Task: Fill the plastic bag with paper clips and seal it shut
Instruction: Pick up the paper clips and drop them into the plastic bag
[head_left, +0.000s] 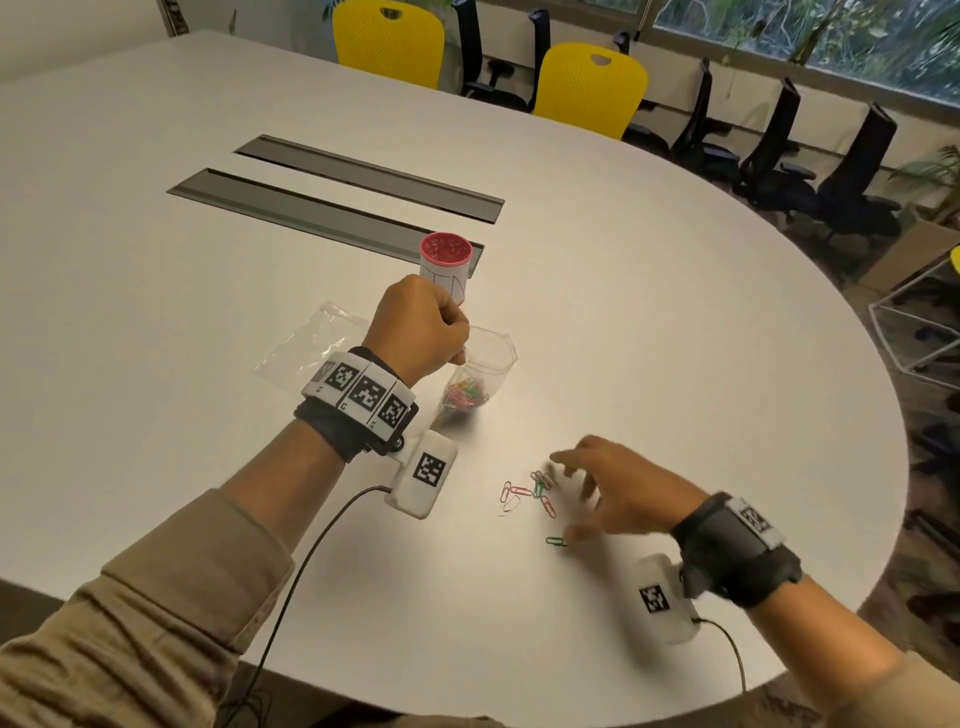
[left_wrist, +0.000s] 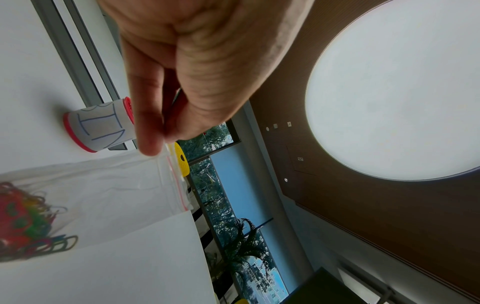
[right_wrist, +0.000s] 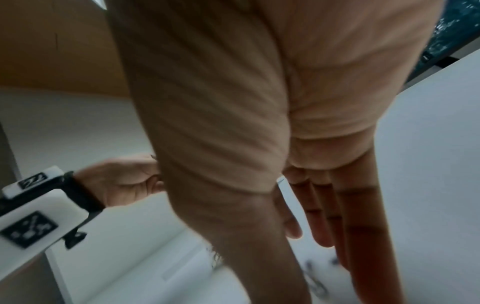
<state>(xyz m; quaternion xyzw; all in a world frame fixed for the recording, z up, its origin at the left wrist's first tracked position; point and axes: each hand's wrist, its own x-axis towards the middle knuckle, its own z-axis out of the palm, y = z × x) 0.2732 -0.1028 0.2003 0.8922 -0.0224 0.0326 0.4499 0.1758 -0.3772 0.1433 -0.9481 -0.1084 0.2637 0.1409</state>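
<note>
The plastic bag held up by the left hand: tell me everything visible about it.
The plastic bag is clear, thin and crinkled, with a red zip line below its mouth. It stands upright on the white table, mouth open. Colourful paper clips fill its bottom. The left hand pinches its top edge; nothing else touches it.

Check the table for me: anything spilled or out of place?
Loose paper clips lie scattered on the table under the right hand, outside the plastic bag that the left hand pinches open. One green clip sits apart. A second bag lies flat, unused.
</note>
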